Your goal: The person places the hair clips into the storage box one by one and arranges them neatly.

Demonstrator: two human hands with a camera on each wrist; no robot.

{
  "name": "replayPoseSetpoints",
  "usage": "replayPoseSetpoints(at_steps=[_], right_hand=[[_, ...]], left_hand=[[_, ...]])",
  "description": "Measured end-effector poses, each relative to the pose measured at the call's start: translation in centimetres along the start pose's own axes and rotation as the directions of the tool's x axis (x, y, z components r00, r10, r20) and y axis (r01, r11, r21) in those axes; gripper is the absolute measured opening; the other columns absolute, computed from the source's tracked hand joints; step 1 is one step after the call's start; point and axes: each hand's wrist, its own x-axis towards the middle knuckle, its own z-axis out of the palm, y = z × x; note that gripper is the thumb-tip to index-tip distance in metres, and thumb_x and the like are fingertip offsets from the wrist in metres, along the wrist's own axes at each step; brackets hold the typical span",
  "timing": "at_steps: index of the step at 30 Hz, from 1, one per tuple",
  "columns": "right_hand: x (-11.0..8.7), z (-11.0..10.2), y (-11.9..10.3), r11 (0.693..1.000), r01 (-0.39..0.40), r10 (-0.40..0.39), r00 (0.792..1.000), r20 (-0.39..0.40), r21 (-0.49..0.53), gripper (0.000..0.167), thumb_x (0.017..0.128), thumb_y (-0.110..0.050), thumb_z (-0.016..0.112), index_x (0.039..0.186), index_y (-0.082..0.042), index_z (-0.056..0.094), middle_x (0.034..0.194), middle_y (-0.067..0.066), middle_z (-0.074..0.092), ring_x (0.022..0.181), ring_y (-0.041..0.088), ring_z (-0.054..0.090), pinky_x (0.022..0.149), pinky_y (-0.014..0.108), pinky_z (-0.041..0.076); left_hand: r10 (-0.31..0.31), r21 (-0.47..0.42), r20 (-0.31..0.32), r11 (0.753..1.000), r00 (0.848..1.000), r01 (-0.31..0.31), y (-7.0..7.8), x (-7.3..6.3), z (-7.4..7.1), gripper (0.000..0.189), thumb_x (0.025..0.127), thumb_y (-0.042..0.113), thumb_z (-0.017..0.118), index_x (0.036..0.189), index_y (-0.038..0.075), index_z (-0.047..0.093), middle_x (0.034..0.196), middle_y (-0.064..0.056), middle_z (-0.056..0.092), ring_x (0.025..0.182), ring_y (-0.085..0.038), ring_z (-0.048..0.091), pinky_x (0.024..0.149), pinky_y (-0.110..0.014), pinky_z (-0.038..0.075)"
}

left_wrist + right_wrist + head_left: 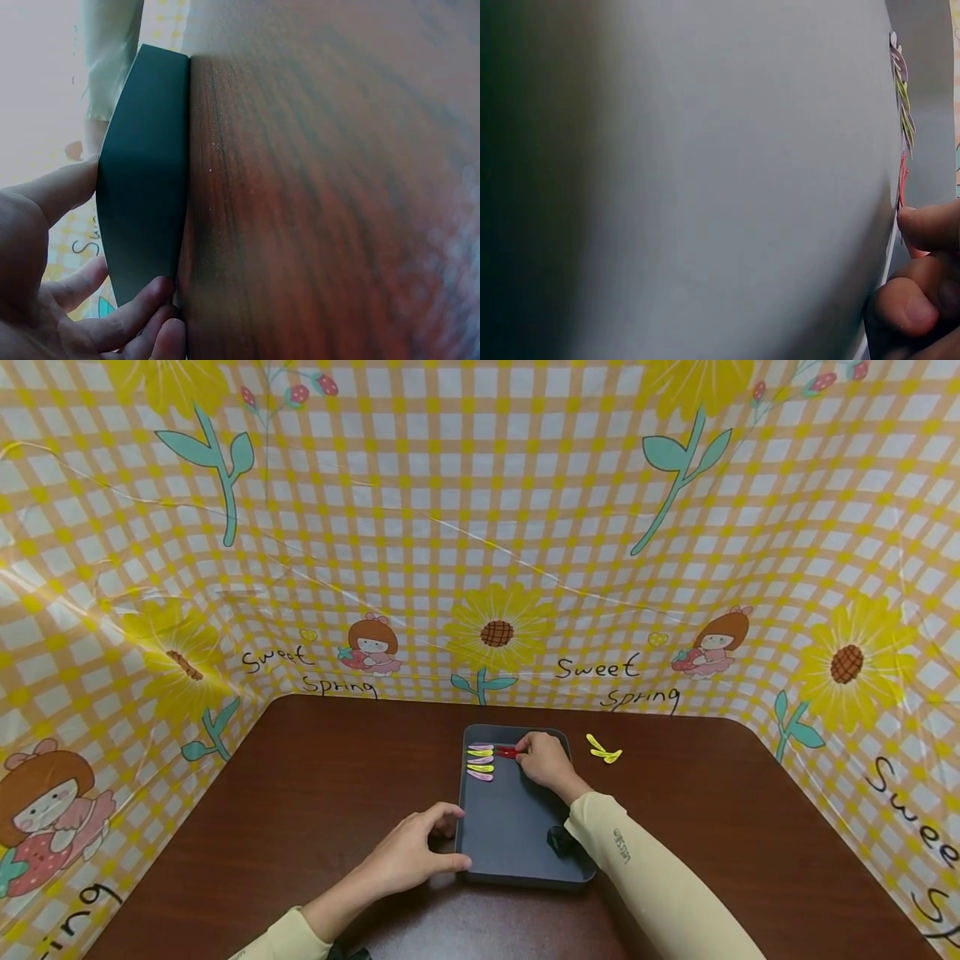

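Note:
In the head view, a dark grey rectangular tray [510, 835] lies on the table. Pink and yellow snap hair clips [480, 768] form a column along its far left side. Red hair clips [506, 752] lie just right of that column, and my right hand [546, 762] pinches one at its right end. The right wrist view shows thumb and finger at the red clip [903, 180], partly hidden by the fingers. My left hand [416, 852] rests against the tray's left side. In the left wrist view, its fingers touch the tray's outer wall [146, 165].
Yellow hair clips [603, 752] lie in a loose group on the brown table [360, 760], right of the tray's far end. A patterned yellow check cloth [420, 543] rises behind and at both sides. A black wrist device [558, 841] hangs under the right sleeve.

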Motion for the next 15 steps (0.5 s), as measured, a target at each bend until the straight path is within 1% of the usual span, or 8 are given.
replayPoseSetpoints(at_steps=[7, 15], right_hand=[[0.08, 0.07, 0.04, 1.0, 0.003, -0.003, 1.0, -0.01, -0.002, 0.012, 0.093, -0.01, 0.07, 0.103, -0.004, 0.072, 0.093, 0.009, 0.07, 0.072, 0.019, 0.055, 0.062, 0.028, 0.043], [-0.05, 0.0, 0.0, 1.0, 0.008, -0.008, 1.0, -0.007, 0.013, 0.014, 0.093, -0.009, 0.069, 0.105, -0.002, 0.072, 0.093, 0.01, 0.07, 0.07, 0.019, 0.054, 0.061, 0.028, 0.043]], left_hand=[[0.006, 0.0, -0.002, 1.0, 1.0, -0.006, -0.07, 0.05, 0.01, 0.061, 0.083, 0.045, 0.081, 0.133, 0.018, 0.058, 0.108, 0.005, 0.063, 0.108, -0.02, 0.058, 0.09, -0.046, 0.047], [0.001, 0.01, -0.009, 1.0, 1.0, -0.001, -0.22, 0.11, 0.11, 0.061, 0.082, 0.046, 0.082, 0.133, 0.02, 0.058, 0.108, 0.005, 0.064, 0.108, -0.021, 0.058, 0.09, -0.047, 0.047]])
